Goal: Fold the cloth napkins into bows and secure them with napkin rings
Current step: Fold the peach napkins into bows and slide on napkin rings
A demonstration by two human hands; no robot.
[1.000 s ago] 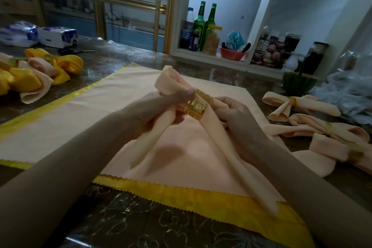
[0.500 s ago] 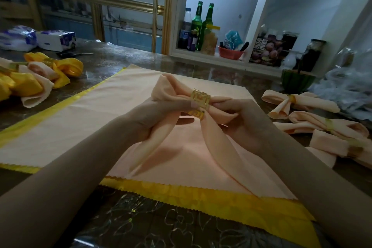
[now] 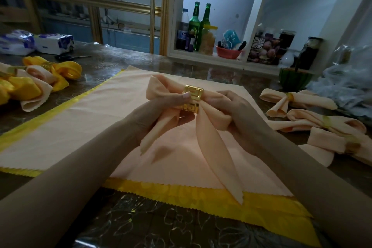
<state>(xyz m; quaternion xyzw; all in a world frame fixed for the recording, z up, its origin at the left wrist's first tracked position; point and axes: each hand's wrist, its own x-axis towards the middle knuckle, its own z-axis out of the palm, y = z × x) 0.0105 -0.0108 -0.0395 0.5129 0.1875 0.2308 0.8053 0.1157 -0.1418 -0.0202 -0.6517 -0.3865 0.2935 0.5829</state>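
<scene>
Peach napkin point(image 3: 213, 147) held above counter point(image 3: 141, 231), gold napkin ring point(image 3: 193, 94) already on its middle. Left hand point(image 3: 157, 115) pinches left loop beside ring, right hand point(image 3: 239, 112) grips right loop. Finished bows point(image 3: 302, 102) lie aside; flat napkin point(image 3: 90, 123) underneath not yet folded.

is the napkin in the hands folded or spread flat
Folded: the peach napkin is gathered through the gold ring, a loop each side, two tails hanging.

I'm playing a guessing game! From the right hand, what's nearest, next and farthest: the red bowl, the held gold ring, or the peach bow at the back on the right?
1. gold ring, just left of the right hand, on the held napkin.
2. peach bow, on the table to the right.
3. red bowl, back on the shelf.
</scene>
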